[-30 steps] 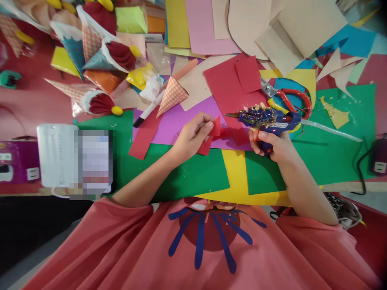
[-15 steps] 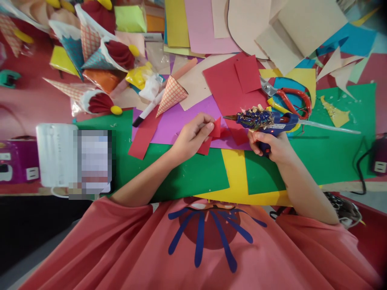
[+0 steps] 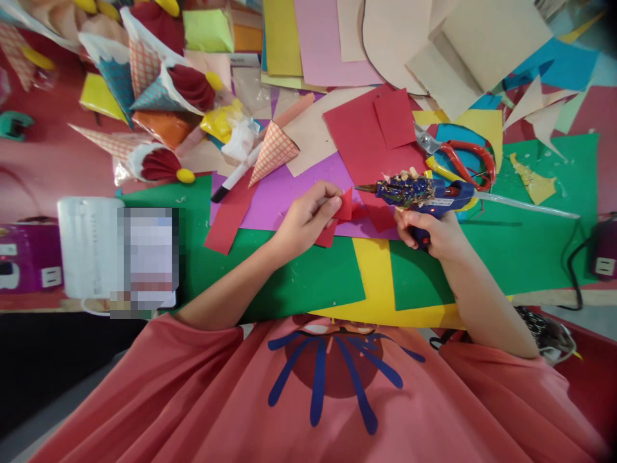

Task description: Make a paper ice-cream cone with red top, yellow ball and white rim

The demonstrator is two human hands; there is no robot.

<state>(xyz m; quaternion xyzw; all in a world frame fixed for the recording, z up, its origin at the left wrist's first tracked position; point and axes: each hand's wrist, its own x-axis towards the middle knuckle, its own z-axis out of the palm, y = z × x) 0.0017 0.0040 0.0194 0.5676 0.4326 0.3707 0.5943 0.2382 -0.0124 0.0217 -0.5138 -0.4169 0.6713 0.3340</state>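
While the left hand [image 3: 309, 212], closed to a pinch, holds a small red piece [image 3: 346, 206], the right hand [image 3: 429, 228] is wrapped round a blue glue gun [image 3: 418, 193].
Red piece over the purple sheet [image 3: 315, 173]; nozzle [image 3: 365, 188] just beside its edge, nearer than a second ago. White label [image 3: 440, 202] on gun, print too small to read. Beyond: checked cone [image 3: 276, 154], red-handled scissors [image 3: 453, 161].

Over the past second, the glue gun [image 3: 414, 194] in the right hand [image 3: 431, 231] has shifted slightly leftward, its nozzle [image 3: 365, 188] dipping and coming nearer the red paper piece [image 3: 346, 204] pinched by the left hand [image 3: 312, 212]. It sits a bit more level, the trailing clear glue stick [image 3: 527, 205] raised at its far end.
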